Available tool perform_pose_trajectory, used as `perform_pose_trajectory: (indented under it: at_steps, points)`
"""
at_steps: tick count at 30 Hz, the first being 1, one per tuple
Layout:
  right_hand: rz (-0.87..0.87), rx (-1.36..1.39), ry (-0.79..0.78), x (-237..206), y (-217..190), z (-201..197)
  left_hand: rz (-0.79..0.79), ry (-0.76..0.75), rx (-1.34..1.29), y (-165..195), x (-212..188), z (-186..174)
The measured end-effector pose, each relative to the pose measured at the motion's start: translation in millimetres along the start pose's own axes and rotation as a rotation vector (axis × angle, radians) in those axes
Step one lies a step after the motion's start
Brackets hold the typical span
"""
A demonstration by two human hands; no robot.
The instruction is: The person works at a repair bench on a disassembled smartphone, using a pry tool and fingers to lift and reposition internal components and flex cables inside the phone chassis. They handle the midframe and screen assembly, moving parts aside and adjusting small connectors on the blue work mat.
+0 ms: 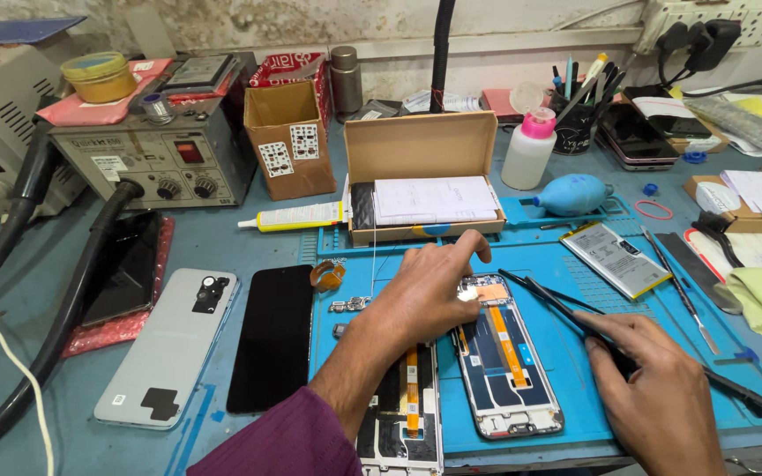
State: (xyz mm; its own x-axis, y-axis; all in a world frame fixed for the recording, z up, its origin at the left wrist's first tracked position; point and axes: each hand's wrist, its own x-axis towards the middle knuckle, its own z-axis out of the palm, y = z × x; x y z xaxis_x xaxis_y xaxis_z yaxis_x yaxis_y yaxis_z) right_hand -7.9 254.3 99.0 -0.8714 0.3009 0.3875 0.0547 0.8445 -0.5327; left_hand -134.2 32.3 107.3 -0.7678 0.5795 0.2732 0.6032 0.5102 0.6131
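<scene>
Blue mat (575, 353), frame centre: left hand (429, 295) presses fingertips onto the opened phone frame (504, 357); right hand (654, 388) grips black tweezers (566, 308), mid-disassembly; next calls for a steady, precise tip.

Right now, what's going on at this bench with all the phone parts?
A person is working on an opened phone frame lying on a blue work mat. The left hand presses its fingertips on the frame's top end, while the right hand holds black tweezers pointed toward the same spot. A second stripped frame lies under the left wrist. Left of the mat lie a black screen panel and a grey back cover; a battery sits further right.
</scene>
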Motion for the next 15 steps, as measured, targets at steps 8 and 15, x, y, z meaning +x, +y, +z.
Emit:
perform_pose_trajectory:
  at_steps: [8, 15]
  points:
    - [-0.163, -0.114, -0.099, 3.8, 4.7, 0.9, -0.019, -0.014, -0.094, -1.1, -2.5, -6.8]
    - [-0.461, -0.132, -0.118, 28.8, -9.9, 1.3, 0.152, 0.125, -0.311, -0.4, -5.4, -15.5]
